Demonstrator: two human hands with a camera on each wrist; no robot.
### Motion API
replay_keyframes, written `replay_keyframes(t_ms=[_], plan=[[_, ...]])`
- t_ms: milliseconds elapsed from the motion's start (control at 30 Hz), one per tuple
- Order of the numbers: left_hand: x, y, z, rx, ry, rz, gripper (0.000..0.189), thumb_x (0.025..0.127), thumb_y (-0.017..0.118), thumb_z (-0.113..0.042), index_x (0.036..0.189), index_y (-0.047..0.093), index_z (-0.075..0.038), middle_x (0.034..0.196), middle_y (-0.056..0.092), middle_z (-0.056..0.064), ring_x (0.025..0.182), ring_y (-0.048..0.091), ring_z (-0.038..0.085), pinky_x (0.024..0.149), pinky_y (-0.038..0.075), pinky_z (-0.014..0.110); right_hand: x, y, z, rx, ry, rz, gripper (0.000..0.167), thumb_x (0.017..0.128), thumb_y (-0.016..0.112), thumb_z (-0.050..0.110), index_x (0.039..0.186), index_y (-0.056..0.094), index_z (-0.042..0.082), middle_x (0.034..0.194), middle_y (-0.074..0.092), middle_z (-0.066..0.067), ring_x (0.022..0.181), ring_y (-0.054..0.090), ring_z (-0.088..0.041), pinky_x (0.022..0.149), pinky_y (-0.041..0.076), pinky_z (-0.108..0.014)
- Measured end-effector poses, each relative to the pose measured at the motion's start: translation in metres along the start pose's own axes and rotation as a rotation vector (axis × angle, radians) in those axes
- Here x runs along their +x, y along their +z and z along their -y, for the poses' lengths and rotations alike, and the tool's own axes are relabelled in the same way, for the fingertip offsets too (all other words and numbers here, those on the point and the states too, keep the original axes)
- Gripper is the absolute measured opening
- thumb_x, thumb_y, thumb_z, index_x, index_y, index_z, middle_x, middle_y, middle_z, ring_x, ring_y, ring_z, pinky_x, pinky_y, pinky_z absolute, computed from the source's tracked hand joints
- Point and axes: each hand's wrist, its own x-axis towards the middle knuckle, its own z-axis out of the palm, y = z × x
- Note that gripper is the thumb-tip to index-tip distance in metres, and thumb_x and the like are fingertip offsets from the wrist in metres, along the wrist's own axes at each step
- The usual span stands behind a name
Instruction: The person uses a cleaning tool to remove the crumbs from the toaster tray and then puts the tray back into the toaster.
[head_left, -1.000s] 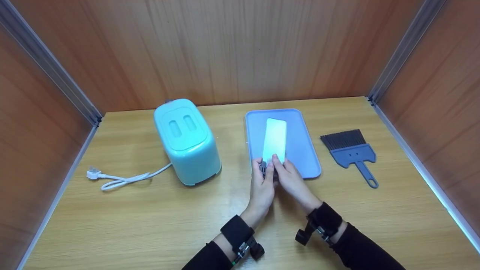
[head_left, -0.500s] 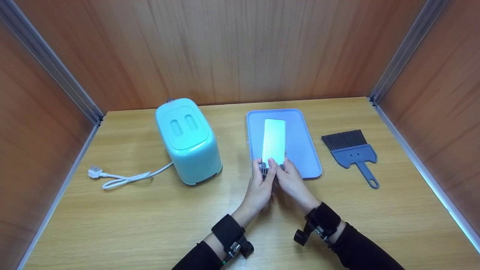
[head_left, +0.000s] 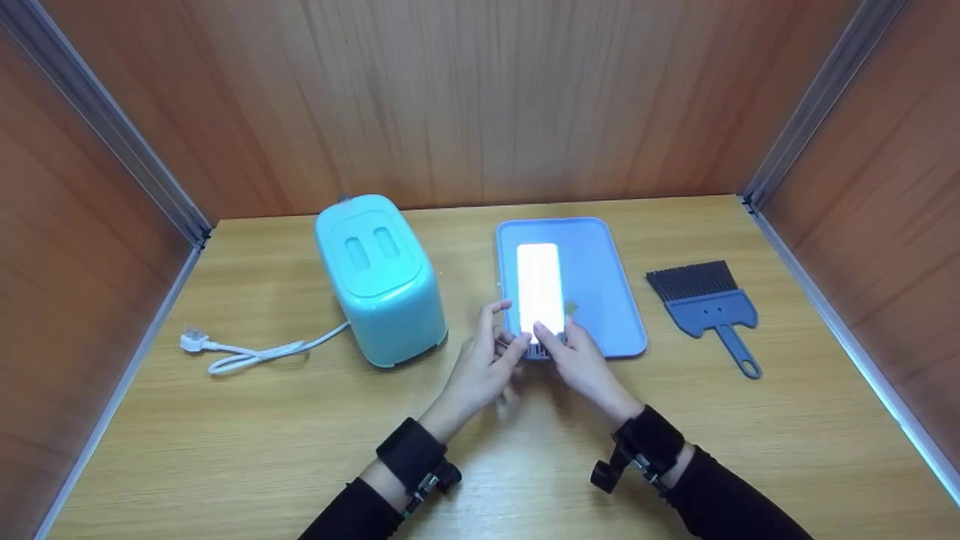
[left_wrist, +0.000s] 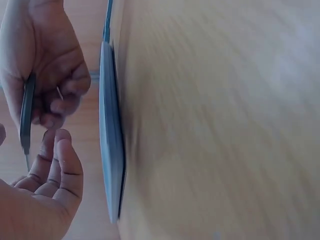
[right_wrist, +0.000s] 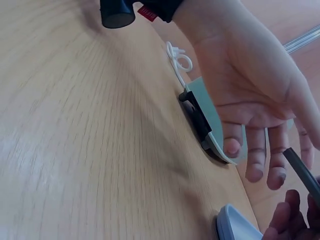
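A flat rectangular metal crumb tray (head_left: 540,289), glaring white, has a dark slotted end toward the person. Held over the blue tray (head_left: 604,281), it shows edge-on above that tray in the left wrist view. My right hand (head_left: 589,371) pinches its dark end, thumb on top and fingers curled underneath. Beside its left corner is my left hand (head_left: 474,375), with the thumb tip at the edge and the index finger raised apart. In the right wrist view the left hand's fingers (right_wrist: 256,152) extend loosely near the crumb tray's dark edge (right_wrist: 303,176).
A turquoise toaster (head_left: 397,322) with a lid stands left of the blue tray, its white cord (head_left: 262,354) and plug trailing left. A blue-grey hand brush (head_left: 709,307) lies to the right. Small brownish bits (head_left: 571,307) lie on the blue tray. Wooden walls enclose the table.
My left hand has loosened from the crumb tray and moved left. The crumb tray has shifted slightly left and toward the person, glaring brighter; my right hand still holds it.
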Motion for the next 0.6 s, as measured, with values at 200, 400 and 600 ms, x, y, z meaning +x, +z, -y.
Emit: replay_keyframes(t_ms=[200,400,600], plan=[[-0.005,-0.017,-0.008,0.199,0.126,-0.034,0.058,0.11,0.061,-0.031,0.159,0.039,-0.01,0.111,0.071,0.008,0.099,0.072,0.021,0.085,0.063,0.036,-0.005,0.001,0.001,-0.015,0.043,0.043,0.046,0.113,0.055,0.032,0.151,0.055,0.005,0.108,0.066,-0.005,0.096,0.058,-0.014,0.088,0.049,-0.029],[-0.012,-0.033,-0.018,0.405,0.181,-0.118,0.056,0.108,0.065,-0.034,0.157,0.046,-0.014,0.126,0.069,0.012,0.109,0.07,0.026,0.084,0.06,0.041,-0.009,0.003,0.0,0.015,0.142,0.078,0.045,0.112,0.057,0.034,0.148,0.057,0.006,0.098,0.071,-0.004,0.081,0.062,-0.019,0.075,0.052,-0.029],[-0.019,-0.055,-0.028,0.449,0.183,-0.199,0.056,0.106,0.069,-0.034,0.155,0.049,-0.014,0.132,0.064,0.01,0.11,0.067,0.023,0.085,0.059,0.037,-0.013,0.005,0.0,-0.012,0.11,0.153,0.046,0.112,0.057,0.034,0.147,0.056,0.004,0.084,0.064,0.001,0.064,0.051,-0.015,0.06,0.045,-0.022]])
